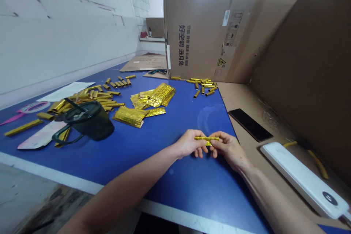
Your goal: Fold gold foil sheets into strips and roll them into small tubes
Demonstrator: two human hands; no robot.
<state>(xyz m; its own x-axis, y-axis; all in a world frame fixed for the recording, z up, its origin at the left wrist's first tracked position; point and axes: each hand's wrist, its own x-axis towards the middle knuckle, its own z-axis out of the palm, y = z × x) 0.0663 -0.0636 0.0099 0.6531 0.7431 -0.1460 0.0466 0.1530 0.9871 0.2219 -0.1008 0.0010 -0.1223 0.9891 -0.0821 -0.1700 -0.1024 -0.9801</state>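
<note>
Between my two hands, just above the blue table (164, 164), is a narrow strip of shiny gold foil paper (207, 139), partly covered by the fingers. My left hand (192, 143) pinches its left end. At the right end, my right hand (225, 146) has thumb and fingers closed on it. Flat gold foil sheets (157, 97) lie in an overlapping heap ahead and to the left. Beyond my hands, near the cardboard, sits a small pile of gold tubes (203, 87). A larger spread of gold tubes (101, 98) covers the left side.
A dark green lidded mug (93, 124) stands at the left by a pale phone-like slab (41, 135) and pink-handled scissors (30, 109). Cardboard walls (208, 36) rise ahead and right. A black phone (251, 124) and a white elongated device (301, 179) lie on the right.
</note>
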